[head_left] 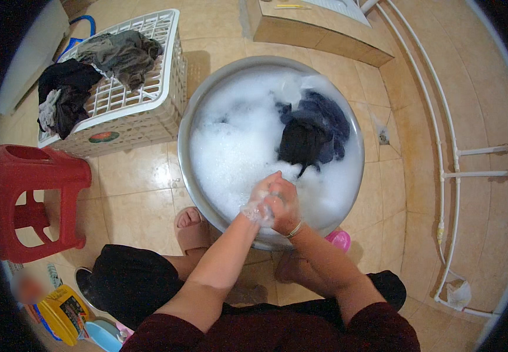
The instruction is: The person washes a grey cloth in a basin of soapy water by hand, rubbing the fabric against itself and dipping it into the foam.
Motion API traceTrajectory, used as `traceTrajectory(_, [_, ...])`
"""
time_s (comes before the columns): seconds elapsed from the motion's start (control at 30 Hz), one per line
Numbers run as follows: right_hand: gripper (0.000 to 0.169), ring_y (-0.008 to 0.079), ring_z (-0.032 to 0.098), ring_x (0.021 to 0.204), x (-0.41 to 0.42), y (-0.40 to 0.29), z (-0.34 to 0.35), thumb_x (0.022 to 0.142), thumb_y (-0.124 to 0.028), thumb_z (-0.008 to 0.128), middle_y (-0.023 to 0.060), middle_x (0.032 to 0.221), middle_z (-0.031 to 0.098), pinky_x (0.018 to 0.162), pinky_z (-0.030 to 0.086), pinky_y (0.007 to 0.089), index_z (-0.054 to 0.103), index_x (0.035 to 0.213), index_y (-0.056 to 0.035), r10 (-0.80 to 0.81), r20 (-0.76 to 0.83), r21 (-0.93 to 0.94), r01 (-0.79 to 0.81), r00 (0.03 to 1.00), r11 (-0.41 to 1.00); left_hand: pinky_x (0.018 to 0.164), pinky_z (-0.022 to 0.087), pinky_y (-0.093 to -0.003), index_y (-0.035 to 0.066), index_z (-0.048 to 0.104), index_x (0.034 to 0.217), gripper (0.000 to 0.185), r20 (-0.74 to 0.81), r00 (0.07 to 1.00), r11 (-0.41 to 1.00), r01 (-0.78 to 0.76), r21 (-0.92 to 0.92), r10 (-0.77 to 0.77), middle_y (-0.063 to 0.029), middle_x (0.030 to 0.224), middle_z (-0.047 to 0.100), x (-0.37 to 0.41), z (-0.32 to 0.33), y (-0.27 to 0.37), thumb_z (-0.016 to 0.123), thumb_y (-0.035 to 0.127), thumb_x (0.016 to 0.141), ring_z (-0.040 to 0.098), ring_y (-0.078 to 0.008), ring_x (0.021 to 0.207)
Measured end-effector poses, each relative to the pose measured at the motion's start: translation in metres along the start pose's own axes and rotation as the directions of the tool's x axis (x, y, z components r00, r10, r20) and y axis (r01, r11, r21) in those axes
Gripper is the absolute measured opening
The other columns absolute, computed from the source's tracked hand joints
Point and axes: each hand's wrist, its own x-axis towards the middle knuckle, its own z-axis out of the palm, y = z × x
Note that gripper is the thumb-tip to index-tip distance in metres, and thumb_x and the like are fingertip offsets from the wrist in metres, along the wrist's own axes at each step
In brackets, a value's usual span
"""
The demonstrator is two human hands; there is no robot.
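Observation:
My left hand (260, 200) and my right hand (285, 204) are pressed together, wet and soapy, over the near part of a large round metal basin (184, 145). White suds (232, 149) fill much of the basin. Beyond my hands, dark blue and black wet clothes (309, 132) rise out of the foam. A whitish translucent thing (291, 88) lies in the suds at the far side. Fingers overlap, so whether anything small lies between the palms cannot be told. A thin band circles my right wrist.
Dark clothes (122, 55) lie on a white plastic crate (126, 103) at the upper left. A red plastic stool (66, 165) stands at the left. A pink container (339, 240) touches the basin's near right side. White pipes (438, 163) run along the right wall. A tiled ledge (320, 37) lies beyond.

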Motion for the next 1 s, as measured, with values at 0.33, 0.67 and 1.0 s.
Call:
traceTrajectory(0.33, [0.031,0.0302,0.05,0.061,-0.048,0.056,0.038,0.079,-0.027,0.037,0.016,0.063,0.052,0.057,0.04,0.0356,0.052,0.07,-0.0015,0.848,0.12,-0.004,-0.854,0.516,0.521,0.072,0.034,-0.0375,-0.004,0.05,0.086,0.036,-0.058,0.58,-0.047,0.164,0.985,0.813,-0.0202,0.084,0.05,0.003,-0.054,-0.011,0.029,0.025,0.082,0.046,-0.0335,0.079])
traceTrajectory(0.67, [0.02,0.0297,0.053,0.068,-0.127,0.099,0.07,0.072,-0.01,0.038,0.0177,0.073,0.054,0.063,0.042,0.0384,0.055,0.081,-0.0046,0.781,0.3,-0.419,-0.66,0.548,0.623,0.074,0.035,-0.0377,-0.001,0.047,0.092,0.028,-0.77,0.397,0.837,0.011,0.548,0.499,-0.0171,0.092,0.049,-0.006,-0.071,-0.003,0.034,0.018,0.078,0.045,-0.0287,0.086])
traceTrajectory(1.0, [0.026,0.0315,0.05,0.059,-0.02,-0.012,0.046,0.069,-0.026,0.052,0.0177,0.063,0.052,0.056,0.038,0.036,0.051,0.064,-0.001,0.761,0.114,0.095,-0.769,0.639,0.632,0.073,0.039,-0.0331,0.007,0.042,0.105,0.035,-0.359,0.86,-0.369,0.486,0.792,0.362,-0.0159,0.102,0.046,-0.012,-0.074,0.012,0.038,0.027,0.076,0.045,-0.0236,0.093])
